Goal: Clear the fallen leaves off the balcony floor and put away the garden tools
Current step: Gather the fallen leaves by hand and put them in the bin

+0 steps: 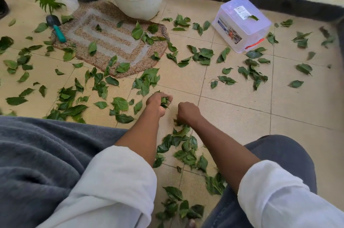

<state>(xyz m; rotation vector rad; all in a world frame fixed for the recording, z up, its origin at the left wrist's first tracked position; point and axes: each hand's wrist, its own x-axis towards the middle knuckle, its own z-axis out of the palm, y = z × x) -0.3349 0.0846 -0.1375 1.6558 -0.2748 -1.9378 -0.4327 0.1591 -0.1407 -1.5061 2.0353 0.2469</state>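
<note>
Left hand (pixel 158 102) grip clamped on a wad of leaves (pixel 164 101); right hand (pixel 187 113) fingers curled into the leaf pile (pixel 184 145) just below it. Plastic box (pixel 242 24) lies far forward-right, nearer the right hand.

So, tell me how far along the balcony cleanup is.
Barely started. Done: only a small bare patch of floor ahead of the hands. In hand: the left hand grips a bunch of leaves; the right hand reaches into leaves beneath it. Left: leaves scattered across tiles and mat, and the trowel still lying out. The plastic box sits upside down.
</note>
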